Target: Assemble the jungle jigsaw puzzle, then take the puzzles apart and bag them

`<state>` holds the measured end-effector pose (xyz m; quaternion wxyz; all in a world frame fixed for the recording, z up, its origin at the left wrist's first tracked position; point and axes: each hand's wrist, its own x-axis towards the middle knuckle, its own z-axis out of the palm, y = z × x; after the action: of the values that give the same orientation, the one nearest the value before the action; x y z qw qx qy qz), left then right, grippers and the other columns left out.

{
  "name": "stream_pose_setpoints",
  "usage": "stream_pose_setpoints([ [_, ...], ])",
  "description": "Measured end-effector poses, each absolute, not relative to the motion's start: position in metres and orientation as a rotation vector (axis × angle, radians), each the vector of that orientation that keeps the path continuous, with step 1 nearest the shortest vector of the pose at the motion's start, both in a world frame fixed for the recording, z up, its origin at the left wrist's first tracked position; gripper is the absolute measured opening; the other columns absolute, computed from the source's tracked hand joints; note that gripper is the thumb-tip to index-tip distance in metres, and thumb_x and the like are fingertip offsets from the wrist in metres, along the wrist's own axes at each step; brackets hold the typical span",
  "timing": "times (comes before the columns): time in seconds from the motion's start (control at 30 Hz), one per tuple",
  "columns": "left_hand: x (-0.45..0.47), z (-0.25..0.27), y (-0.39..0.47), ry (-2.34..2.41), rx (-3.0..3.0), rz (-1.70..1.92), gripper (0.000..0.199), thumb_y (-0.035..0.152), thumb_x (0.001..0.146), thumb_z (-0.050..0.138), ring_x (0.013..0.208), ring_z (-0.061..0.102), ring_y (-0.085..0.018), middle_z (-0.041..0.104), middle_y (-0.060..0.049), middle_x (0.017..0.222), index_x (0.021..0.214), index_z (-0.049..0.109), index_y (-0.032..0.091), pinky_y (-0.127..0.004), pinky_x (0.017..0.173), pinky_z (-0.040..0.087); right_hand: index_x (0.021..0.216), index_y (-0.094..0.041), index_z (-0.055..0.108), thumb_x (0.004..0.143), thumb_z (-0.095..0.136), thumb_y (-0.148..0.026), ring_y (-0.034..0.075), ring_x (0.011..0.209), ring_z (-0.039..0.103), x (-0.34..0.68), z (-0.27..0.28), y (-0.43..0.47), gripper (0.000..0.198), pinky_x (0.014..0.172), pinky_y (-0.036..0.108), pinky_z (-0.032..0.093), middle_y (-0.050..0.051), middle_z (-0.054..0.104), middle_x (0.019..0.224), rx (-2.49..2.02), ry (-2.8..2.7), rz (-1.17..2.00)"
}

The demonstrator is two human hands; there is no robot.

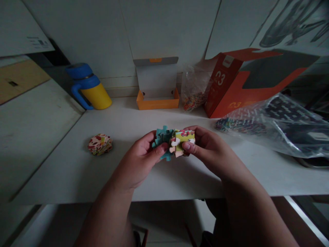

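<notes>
Above the front part of the white tabletop (159, 183), both hands hold jigsaw puzzle pieces side by side. My left hand (147, 151) is closed on teal puzzle pieces (162, 136), its thumb pressing on top. My right hand (203, 145) is closed on a small stack of printed puzzle pieces (185, 137) in yellow-green, white and pink, thumb on the upper face. The two bunches meet or overlap in the middle; whether any pieces interlock I cannot tell. To the left, a loose pile of puzzle pieces (100, 144) lies on the table, apart from my hands.
At the back stand a blue and yellow jug (95, 91), a small lidded orange box (158, 104) with its lid up, and a clear bag of colourful bits (194, 94). A large orange box (231, 82) and a plastic bag (277, 127) occupy the right side.
</notes>
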<state>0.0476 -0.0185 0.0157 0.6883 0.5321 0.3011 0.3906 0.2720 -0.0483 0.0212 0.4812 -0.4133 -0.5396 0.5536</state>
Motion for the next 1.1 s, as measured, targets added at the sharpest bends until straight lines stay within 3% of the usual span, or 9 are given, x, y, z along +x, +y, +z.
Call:
stream_pose_setpoints([
  [0.2, 0.049, 0.011, -0.013, 0.764, 1.344, 0.901, 0.033, 0.030, 0.102, 0.067, 0.108, 0.074, -0.023, 0.076, -0.012, 0.124, 0.133, 0.068, 0.020, -0.042, 0.099, 0.060, 0.108, -0.019, 0.067, 0.090, 0.084, -0.046, 0.017, 0.081, 0.066, 0.271, 0.020, -0.045, 0.037, 0.072, 0.029, 0.055, 0.006, 0.073, 0.097, -1.035, -1.268, 1.304],
  [0.37, 0.050, 0.009, -0.009, 1.080, 2.065, 1.191, 0.031, 0.011, 0.102, 0.058, 0.118, 0.068, -0.023, 0.072, -0.008, 0.121, 0.127, 0.073, 0.024, -0.043, 0.108, 0.055, 0.111, -0.020, 0.073, 0.092, 0.082, -0.048, 0.015, 0.082, 0.065, 0.275, 0.018, -0.045, 0.035, 0.070, 0.025, 0.055, 0.007, 0.073, 0.100, -0.981, -1.090, 1.358],
  [0.47, 0.055, 0.010, -0.014, 1.062, 2.408, 1.295, 0.036, 0.002, 0.100, 0.055, 0.126, 0.064, -0.025, 0.064, -0.011, 0.130, 0.121, 0.076, 0.023, -0.046, 0.110, 0.055, 0.111, -0.021, 0.076, 0.091, 0.084, -0.049, 0.014, 0.081, 0.063, 0.277, 0.019, -0.047, 0.036, 0.068, 0.024, 0.055, 0.007, 0.072, 0.100, -0.940, -0.991, 1.477],
  [0.63, 0.063, 0.010, -0.021, 1.019, 2.513, 1.326, 0.029, -0.002, 0.097, 0.056, 0.135, 0.059, -0.027, 0.053, -0.012, 0.148, 0.103, 0.073, 0.020, -0.047, 0.110, 0.057, 0.111, -0.022, 0.079, 0.086, 0.088, -0.050, 0.016, 0.084, 0.063, 0.276, 0.021, -0.049, 0.039, 0.069, 0.025, 0.056, 0.008, 0.073, 0.100, -0.945, -0.911, 1.596],
  [0.93, 0.066, 0.004, -0.024, 0.982, 2.376, 1.332, 0.052, -0.007, 0.093, 0.062, 0.131, 0.068, -0.020, 0.069, -0.009, 0.139, 0.133, 0.054, 0.024, -0.039, 0.113, 0.060, 0.111, -0.020, 0.073, 0.091, 0.083, -0.050, 0.017, 0.085, 0.064, 0.273, 0.019, -0.050, 0.037, 0.065, 0.024, 0.057, 0.008, 0.070, 0.101, -0.964, -0.889, 1.621],
  [1.1, 0.069, 0.005, -0.027, 0.862, 2.395, 1.251, 0.057, -0.007, 0.094, 0.058, 0.143, 0.060, -0.023, 0.060, -0.011, 0.155, 0.141, 0.048, 0.025, -0.044, 0.119, 0.055, 0.112, -0.020, 0.067, 0.092, 0.082, -0.048, 0.013, 0.076, 0.059, 0.274, 0.020, -0.052, 0.038, 0.060, 0.022, 0.052, 0.004, 0.067, 0.095, -1.000, -1.008, 1.599],
])
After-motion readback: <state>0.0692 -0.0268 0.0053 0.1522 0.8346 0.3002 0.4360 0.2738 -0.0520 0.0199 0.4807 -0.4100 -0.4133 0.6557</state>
